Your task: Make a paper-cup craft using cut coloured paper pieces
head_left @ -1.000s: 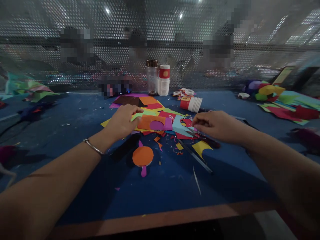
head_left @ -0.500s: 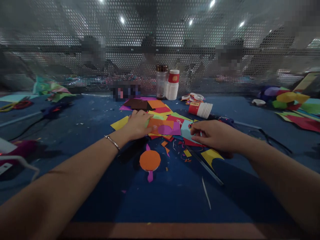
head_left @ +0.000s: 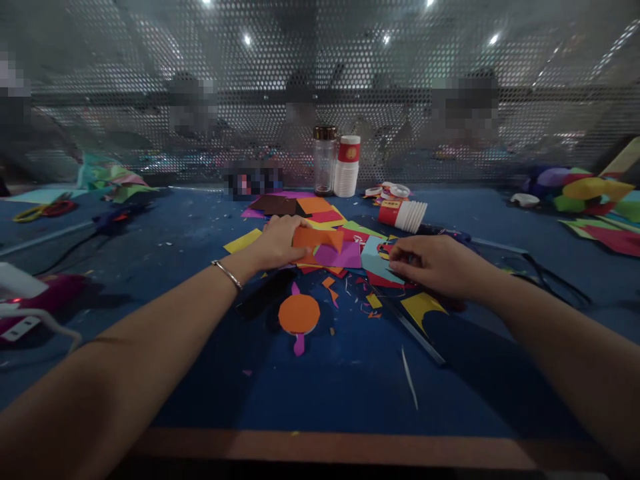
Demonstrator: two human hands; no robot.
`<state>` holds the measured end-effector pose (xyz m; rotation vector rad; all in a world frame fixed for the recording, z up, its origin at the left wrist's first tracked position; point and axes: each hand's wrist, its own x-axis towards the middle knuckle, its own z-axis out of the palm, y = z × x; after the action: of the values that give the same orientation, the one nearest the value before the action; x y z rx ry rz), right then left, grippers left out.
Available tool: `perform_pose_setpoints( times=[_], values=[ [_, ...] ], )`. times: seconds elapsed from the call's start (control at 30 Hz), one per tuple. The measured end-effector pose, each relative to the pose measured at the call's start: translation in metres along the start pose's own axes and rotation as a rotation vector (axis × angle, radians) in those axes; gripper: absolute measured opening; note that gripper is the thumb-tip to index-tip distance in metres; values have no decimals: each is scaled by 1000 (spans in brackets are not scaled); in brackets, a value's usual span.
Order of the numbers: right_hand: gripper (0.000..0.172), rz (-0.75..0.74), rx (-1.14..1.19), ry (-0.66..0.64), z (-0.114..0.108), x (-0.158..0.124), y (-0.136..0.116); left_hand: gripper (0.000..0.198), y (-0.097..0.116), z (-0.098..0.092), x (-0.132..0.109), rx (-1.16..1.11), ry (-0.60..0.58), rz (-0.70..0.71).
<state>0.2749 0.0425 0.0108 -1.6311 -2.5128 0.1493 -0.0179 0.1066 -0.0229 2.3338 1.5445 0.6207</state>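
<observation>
"Toward the far edge of the table (head_left: 350,400), an outstretched left hand (head_left: 279,244) pinches orange paper (head_left: 320,237)."
"And the right hand (head_left: 433,263)?"
"Half-curled at light-blue paper (head_left: 375,259); whether it grips, I can't tell."

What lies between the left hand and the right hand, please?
The head view shows a cut orange paper sheet at the left hand, then a purple paper sheet, then a light-blue paper sheet over red paper, near the right hand.

An orange paper (head_left: 317,238) with a cut-away edge partly covers a purple paper (head_left: 346,255), beside a light blue paper (head_left: 374,259)
</observation>
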Motion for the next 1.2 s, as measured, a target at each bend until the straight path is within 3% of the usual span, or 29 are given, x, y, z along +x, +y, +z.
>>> perform_pose_setpoints(
  times=[0.37,0.53,0.67,1.0,1.2],
  values=[
    [29,-23,217,197,0,-3,-2,23,15,1,-8,-687,89,-55],
    [25,-84,297,342,3,-6,-10,34,36,3,-19,-1051,53,-58],
    [22,-133,350,404,8,-8,-21,35,49,5,-27,-1066,73,-45],
    [18,-273,263,491,18,-7,-42,24,64,10,-38,-1013,-43,96],
    [19,-277,327,542,18,-9,-44,21,68,6,-40,-1083,-85,42]
  ],
)
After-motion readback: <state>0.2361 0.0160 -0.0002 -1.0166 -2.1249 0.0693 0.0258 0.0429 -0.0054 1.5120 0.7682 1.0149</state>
